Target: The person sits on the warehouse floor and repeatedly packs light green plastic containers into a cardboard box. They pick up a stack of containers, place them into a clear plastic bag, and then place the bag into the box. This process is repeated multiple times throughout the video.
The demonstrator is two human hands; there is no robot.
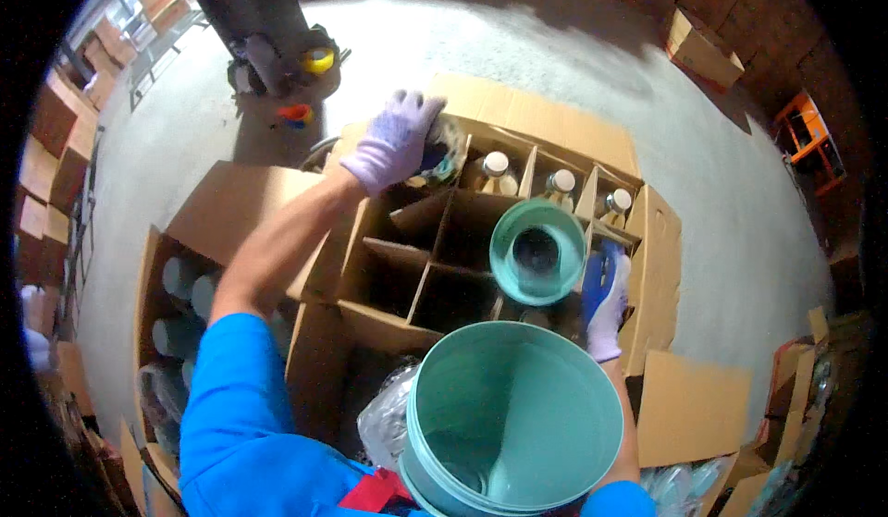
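Observation:
My left hand [393,142], in a lavender knit glove, is at the far left corner of a divided cardboard box [661,267]. Its fingers bend against a brownish-grey bundle with teal bits [444,156], whose kind I cannot make out. My right hand [606,304], in a lavender and blue glove, reaches down into a right-hand compartment with its fingers curled. Whatever it grips is hidden. Beside it, a round teal vessel [504,267] with a dark round centre sits over the dividers. Capped bottles [497,170] stand in the far compartments.
A large teal bucket [513,415] is close to my body. To the left, another carton [153,313] holds several dark cylindrical items. Open flaps [694,406] stick out around the box. Yellow tape [318,60] is by the dark column [245,4]; an orange frame [805,124] stands far right.

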